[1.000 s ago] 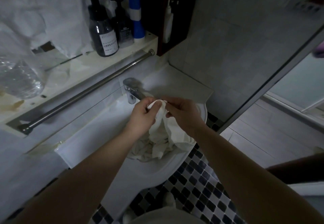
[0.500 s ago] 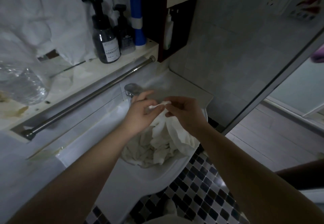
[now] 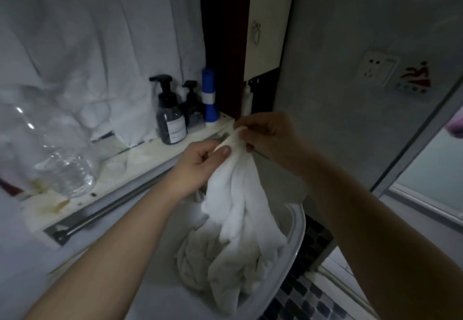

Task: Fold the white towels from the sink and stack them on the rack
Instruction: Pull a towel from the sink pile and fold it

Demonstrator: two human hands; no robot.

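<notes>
A white towel hangs bunched from both my hands above the white sink. My left hand pinches its top edge with thumb and curled fingers. My right hand pinches the same edge just to the right and higher. More crumpled white towels lie in the sink bowl below, and the hanging towel's lower end reaches down among them. A metal rail runs under the shelf to the left of the sink.
On the shelf stand a clear plastic bottle, two dark pump bottles and a blue-and-white container. White cloth hangs behind them. A tiled wall with a socket is at right. Checkered floor tiles show below the sink.
Both hands have lifted the towel's edge up out of the sink, so it hangs long below them. The view has tilted upward.
</notes>
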